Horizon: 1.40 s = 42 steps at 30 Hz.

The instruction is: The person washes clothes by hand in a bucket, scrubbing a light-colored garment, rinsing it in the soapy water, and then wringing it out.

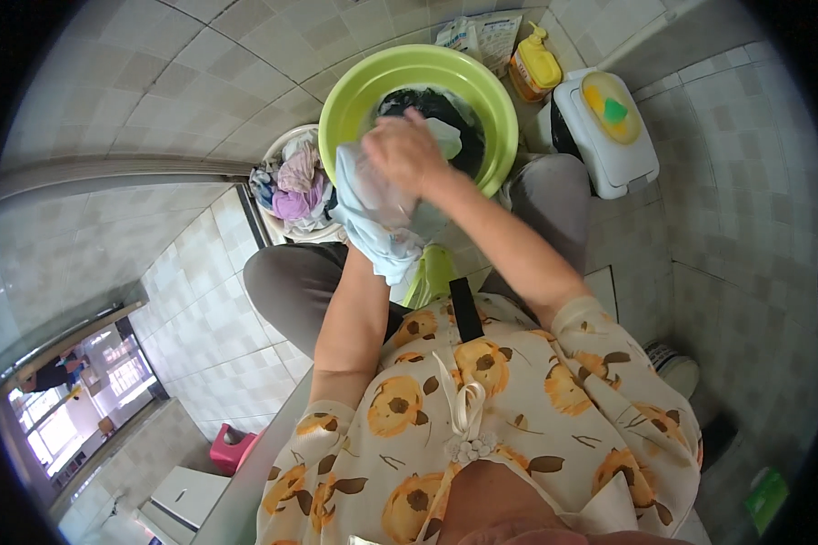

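Note:
A round green plastic basin (501,116) stands on the floor before me, with dark wet cloth (474,158) and some suds inside. Across its near left rim, a light blue cloth (358,221) drapes over my left forearm. My left hand is hidden under that cloth; only the forearm shows. My right hand (405,146), blurred, is closed above the basin against the cloth; which part its fingers grip is unclear. A pale green-white piece (444,136) lies beside my right hand, over the dark cloth.
Left of the basin, a white basket (269,221) holds mixed clothes. A yellow pump bottle (537,65), plastic packets (480,37) and a white lidded bin (620,160) with a yellow brush-like item (603,105) stand right and behind. My knees flank the basin.

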Tool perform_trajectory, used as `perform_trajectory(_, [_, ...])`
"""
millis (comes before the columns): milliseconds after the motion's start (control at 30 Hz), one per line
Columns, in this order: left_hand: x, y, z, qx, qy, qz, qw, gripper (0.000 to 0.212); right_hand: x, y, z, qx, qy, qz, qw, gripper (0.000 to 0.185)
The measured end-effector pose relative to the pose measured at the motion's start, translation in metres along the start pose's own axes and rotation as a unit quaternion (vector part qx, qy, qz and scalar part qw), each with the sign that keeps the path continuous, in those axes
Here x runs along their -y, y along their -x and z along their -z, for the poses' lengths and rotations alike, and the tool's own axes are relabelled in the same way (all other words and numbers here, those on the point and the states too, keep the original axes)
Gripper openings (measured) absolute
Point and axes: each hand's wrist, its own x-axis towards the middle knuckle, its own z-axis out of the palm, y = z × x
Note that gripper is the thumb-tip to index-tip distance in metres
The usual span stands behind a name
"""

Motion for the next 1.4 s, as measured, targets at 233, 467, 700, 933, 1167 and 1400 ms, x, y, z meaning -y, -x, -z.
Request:
perform_trajectory(233, [-0.036, 0.009, -0.069, 0.139, -0.672, -0.207, 0.697, 0.025, -0.123, -0.003, -0.012, -0.060, -0.174, -0.273, 0.944, 0.049])
perform_trajectory(467, [-0.044, 0.001, -0.019, 0.013, -0.403, -0.037, 0.914, 0.034, -0.097, 0.009, 0.047, 0.062, -0.586, -0.373, 0.717, 0.028])
perform_trajectory(700, [-0.043, -0.004, -0.038, 0.031, -0.493, -0.098, 0.864, 0.033, -0.056, 0.031, 0.035, 0.086, -0.262, -0.003, 0.961, 0.032])
perform_trajectory(933, [-0.049, -0.005, -0.043, 0.052, -0.556, -0.103, 0.823, 0.032, -0.050, 0.023, 0.061, 0.121, -0.642, -0.203, 0.729, 0.009])
perform_trajectory(1167, [-0.041, -0.020, -0.051, 0.086, -0.630, -0.095, 0.766, 0.031, 0.016, 0.022, 0.071, -0.015, -0.487, -0.023, 0.873, 0.014])
perform_trajectory(1400, [-0.053, -0.003, -0.056, 0.048, -0.602, -0.121, 0.788, 0.030, 0.060, 0.064, 0.035, 0.212, -0.266, 0.089, 0.936, 0.017])
